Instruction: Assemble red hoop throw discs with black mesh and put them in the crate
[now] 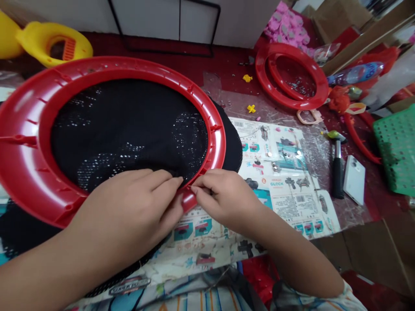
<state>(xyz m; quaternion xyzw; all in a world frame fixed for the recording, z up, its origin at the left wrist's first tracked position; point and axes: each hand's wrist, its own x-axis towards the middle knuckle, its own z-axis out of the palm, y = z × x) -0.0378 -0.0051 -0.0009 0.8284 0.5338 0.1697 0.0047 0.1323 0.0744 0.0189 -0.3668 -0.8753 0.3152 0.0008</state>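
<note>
A large red plastic ring point(214, 142) lies over black mesh fabric point(136, 116), which fills its opening and sticks out past its outer edge. On the near rim, my left hand point(129, 207) is closed, its fingers bent over the ring with the fingertips at the inner edge and the fabric. Just beside it, my right hand point(223, 194) pinches at the same rim, thumb against forefinger. Whatever sits between those fingertips is too small to make out. The underside of the ring and part of the near rim are hidden by the hands.
Printed cardboard sheets point(285, 185) cover the work surface. To the right lie a hammer point(337, 172), a white phone point(354, 179), a green basket point(395, 147) and more red rings point(259, 73). A yellow plastic piece point(78, 41) sits at back left, near a black wire frame point(162, 51).
</note>
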